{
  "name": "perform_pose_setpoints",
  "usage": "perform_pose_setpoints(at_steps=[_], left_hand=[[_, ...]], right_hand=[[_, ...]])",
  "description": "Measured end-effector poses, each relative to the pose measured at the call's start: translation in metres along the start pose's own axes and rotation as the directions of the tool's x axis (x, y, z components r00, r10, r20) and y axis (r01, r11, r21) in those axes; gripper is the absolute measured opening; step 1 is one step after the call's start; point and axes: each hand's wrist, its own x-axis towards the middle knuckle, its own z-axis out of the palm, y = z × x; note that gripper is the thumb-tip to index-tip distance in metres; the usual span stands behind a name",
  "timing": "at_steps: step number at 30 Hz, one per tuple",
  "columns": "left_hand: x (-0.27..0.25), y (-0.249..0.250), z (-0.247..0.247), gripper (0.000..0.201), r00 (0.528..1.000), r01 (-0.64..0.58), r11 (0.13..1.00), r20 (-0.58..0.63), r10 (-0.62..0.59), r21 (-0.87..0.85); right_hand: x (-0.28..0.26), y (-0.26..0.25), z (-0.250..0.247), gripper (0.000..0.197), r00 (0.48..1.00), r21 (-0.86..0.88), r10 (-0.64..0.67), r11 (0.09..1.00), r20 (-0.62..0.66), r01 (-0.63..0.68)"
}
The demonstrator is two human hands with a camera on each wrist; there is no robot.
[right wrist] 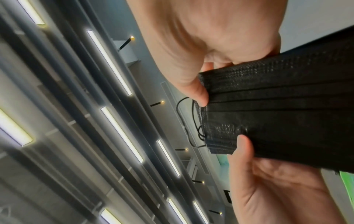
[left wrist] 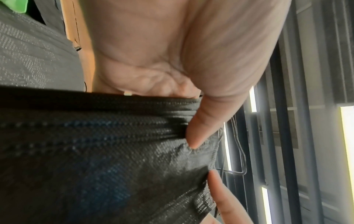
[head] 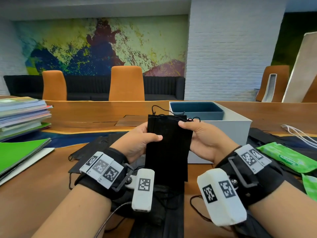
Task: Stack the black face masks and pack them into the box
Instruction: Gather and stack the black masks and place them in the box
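Holding a stack of black face masks [head: 167, 145] upright in the middle of the head view, both hands grip it from its two sides above the wooden table [head: 51, 177]. The left hand [head: 137, 143] has its thumb laid across the front of the stack and its fingers behind it. The right hand [head: 205, 140] clamps the opposite edge, thumb near the top corner. In the left wrist view the thumb [left wrist: 201, 125] presses into the pleated fabric, and in the right wrist view the thumb [right wrist: 193, 84] and one finger [right wrist: 243, 145] pinch the end of the stack, where thin black ear loops [right wrist: 184, 121] hang out.

Just behind the stack, right of centre, stands the white box [head: 236, 131] with a blue-grey inner tray [head: 197, 110]; the stack is in front of it, not inside. More loose black masks [head: 89, 152] lie flat on the table below and to the left of the hands.

At the right edge lies a green packet of wipes [head: 288, 158]; its white lettering is upside down and too distorted to read with certainty. White cords [head: 300, 134] lie above it. At the left edge sit a pile of books [head: 22, 115] and a green folder [head: 20, 153]. Both wrists carry black straps with white square-code tags [head: 101, 167]. Orange chairs [head: 127, 83] stand behind the table, before a colourful mural [head: 103, 47].
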Motion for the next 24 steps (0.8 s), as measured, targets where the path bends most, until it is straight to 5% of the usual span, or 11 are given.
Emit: perform_pose_setpoints(at_steps=[3, 13, 24], left_hand=[[-0.001, 0.0, 0.002, 0.036, 1.0, 0.023, 1.0, -0.002, -0.023, 0.013], [0.002, -0.005, 0.008, 0.028, 0.999, 0.045, 0.999, 0.001, -0.045, -0.013], [0.0, -0.003, 0.01, 0.024, 0.999, -0.009, 0.995, -0.037, 0.005, -0.1]], right_hand=[[-0.005, -0.003, 0.002, 0.013, 0.999, -0.072, -0.038, 0.997, -0.005, 0.038], [0.001, 0.002, -0.003, 0.012, 0.975, -0.199, -0.189, 0.966, -0.117, 0.164], [0.001, 0.015, -0.005, 0.036, 0.99, -0.094, -0.123, 0.987, 0.07, 0.129]])
